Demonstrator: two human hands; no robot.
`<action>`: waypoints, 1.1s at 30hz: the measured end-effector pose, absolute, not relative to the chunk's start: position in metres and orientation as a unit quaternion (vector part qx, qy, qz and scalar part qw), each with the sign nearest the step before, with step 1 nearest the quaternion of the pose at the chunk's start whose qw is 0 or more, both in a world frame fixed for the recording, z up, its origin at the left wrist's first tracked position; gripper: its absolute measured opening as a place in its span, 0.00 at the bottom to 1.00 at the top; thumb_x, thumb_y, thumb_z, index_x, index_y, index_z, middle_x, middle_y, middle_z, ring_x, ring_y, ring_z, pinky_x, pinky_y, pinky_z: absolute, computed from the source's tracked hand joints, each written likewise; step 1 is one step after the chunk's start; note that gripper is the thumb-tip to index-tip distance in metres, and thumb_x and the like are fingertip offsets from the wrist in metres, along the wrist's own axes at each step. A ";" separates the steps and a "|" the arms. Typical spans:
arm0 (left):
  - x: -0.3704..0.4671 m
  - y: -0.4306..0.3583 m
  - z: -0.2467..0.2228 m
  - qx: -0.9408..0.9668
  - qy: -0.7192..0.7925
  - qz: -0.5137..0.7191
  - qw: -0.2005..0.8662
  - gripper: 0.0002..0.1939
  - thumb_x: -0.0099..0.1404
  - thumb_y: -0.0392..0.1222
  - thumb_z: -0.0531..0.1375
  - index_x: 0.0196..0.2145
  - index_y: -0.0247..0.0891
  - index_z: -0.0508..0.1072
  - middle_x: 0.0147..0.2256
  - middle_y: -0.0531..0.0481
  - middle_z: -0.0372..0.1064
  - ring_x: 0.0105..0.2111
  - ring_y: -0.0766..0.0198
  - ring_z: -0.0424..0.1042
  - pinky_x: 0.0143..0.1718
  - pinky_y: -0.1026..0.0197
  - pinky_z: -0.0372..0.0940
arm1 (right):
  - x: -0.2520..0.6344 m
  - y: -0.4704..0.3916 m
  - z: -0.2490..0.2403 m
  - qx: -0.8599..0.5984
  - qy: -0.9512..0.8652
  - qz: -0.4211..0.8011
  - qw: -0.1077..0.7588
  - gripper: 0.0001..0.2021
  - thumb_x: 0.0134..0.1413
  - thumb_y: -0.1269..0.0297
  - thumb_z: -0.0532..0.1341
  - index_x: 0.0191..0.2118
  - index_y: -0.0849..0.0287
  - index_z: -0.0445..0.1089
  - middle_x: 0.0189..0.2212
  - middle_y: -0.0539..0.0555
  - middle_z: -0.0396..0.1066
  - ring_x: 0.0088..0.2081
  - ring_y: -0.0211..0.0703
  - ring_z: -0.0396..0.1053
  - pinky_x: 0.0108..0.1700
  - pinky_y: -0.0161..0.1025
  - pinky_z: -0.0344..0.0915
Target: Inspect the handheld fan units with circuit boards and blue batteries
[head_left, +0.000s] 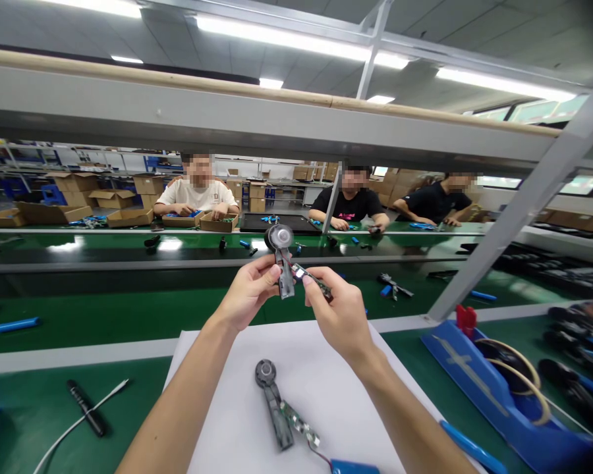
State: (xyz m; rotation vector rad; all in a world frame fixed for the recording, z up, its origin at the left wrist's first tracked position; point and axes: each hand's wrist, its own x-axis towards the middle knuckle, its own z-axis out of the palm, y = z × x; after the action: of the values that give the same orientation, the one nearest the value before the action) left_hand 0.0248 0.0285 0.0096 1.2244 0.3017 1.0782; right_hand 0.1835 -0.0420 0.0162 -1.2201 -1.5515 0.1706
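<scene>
In my left hand (251, 289) is a grey plastic housing half (285, 280) with a round motor head (280, 237), held upright above the white sheet. My right hand (338, 309) pinches a small circuit board (313, 280) just right of the housing, and thin wires run between the two. On the white sheet (227, 421) below lies a second grey housing (275, 411) with a round head. A green circuit board (300, 423) rests against it, joined by a wire to a blue battery (354, 467) at the lower edge.
A blue bin (494, 395) with rings and a red piece stands right. Black marker (86, 408) and white cable (74, 424) lie left. A conveyor (128, 273) carrying scattered parts crosses ahead beneath a grey beam (277, 125). Several people sit beyond; a slanted post (518, 204) rises right.
</scene>
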 end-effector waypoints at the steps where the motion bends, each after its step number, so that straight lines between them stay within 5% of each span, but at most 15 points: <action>1: 0.025 0.029 0.010 0.545 0.133 0.480 0.674 0.17 0.63 0.47 0.68 0.47 0.37 0.78 0.42 0.43 0.76 0.38 0.63 0.75 0.40 0.62 0.70 | 0.183 -0.042 0.017 -0.512 -0.655 0.074 0.551 0.11 0.64 0.58 0.56 0.39 0.59 0.71 0.19 0.46 0.65 0.18 0.33 0.56 0.21 0.32 0.53; 15: 0.024 0.027 0.012 0.548 0.133 0.481 0.671 0.18 0.63 0.47 0.67 0.49 0.38 0.78 0.42 0.43 0.76 0.37 0.64 0.75 0.39 0.63 0.70 | 0.183 -0.042 0.017 -0.497 -0.659 0.073 0.560 0.08 0.64 0.60 0.56 0.39 0.58 0.66 0.21 0.46 0.66 0.18 0.33 0.57 0.21 0.32 0.53; 26: 0.030 0.020 0.013 0.544 0.135 0.477 0.677 0.18 0.60 0.47 0.70 0.45 0.36 0.79 0.40 0.44 0.76 0.36 0.64 0.73 0.39 0.63 0.69 | 0.185 -0.039 0.010 -0.483 -0.676 -0.034 0.556 0.15 0.61 0.68 0.54 0.51 0.60 0.68 0.18 0.42 0.59 0.18 0.33 0.54 0.24 0.33 0.55; 33: 0.028 0.018 0.017 0.535 0.135 0.482 0.681 0.20 0.59 0.48 0.70 0.47 0.37 0.79 0.42 0.43 0.76 0.36 0.64 0.74 0.39 0.63 0.69 | 0.185 -0.038 0.007 -0.465 -0.683 0.008 0.563 0.19 0.62 0.63 0.55 0.57 0.60 0.61 0.18 0.41 0.56 0.18 0.34 0.54 0.23 0.33 0.55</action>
State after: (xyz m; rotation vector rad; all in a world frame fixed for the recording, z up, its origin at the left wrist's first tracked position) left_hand 0.0279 0.0183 0.0170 1.1999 0.3036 1.0816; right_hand 0.1854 -0.0382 0.0072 -1.0948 -1.6082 0.0198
